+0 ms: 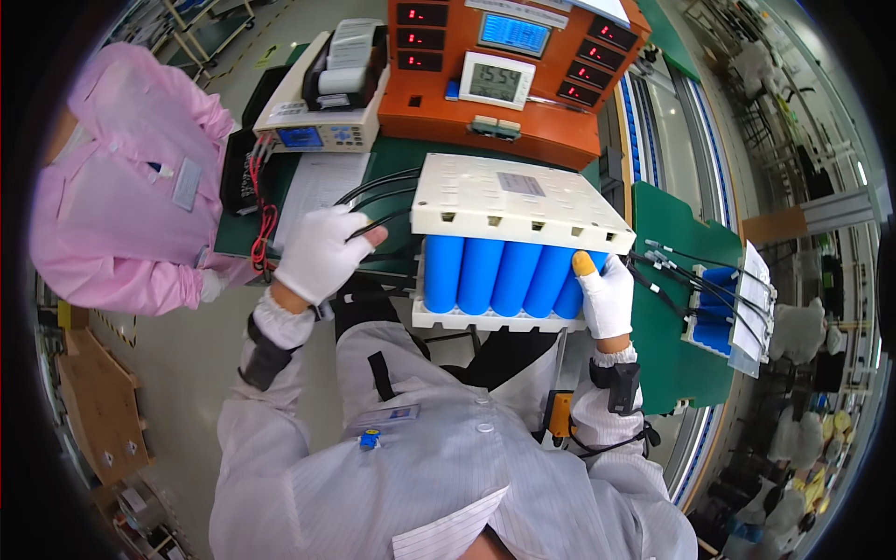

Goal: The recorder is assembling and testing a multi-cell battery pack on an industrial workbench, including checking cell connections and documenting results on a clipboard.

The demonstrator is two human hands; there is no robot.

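In front of me stands a battery pack with white plastic end plates above and below a row of blue cylindrical cells. Several black cables run out of its left side. My left hand, in a white glove with a bare fingertip, is closed around one of these cables beside the pack. At the pack's right end, my right hand grips it, the thumb with a yellow tip lying against the front and the other fingers hidden behind. A label sits on the top plate.
Behind the pack stands an orange test cabinet with displays and a small clock. A bench meter with red leads is at left, near a person in pink. Another cabled blue pack lies right on the green mat.
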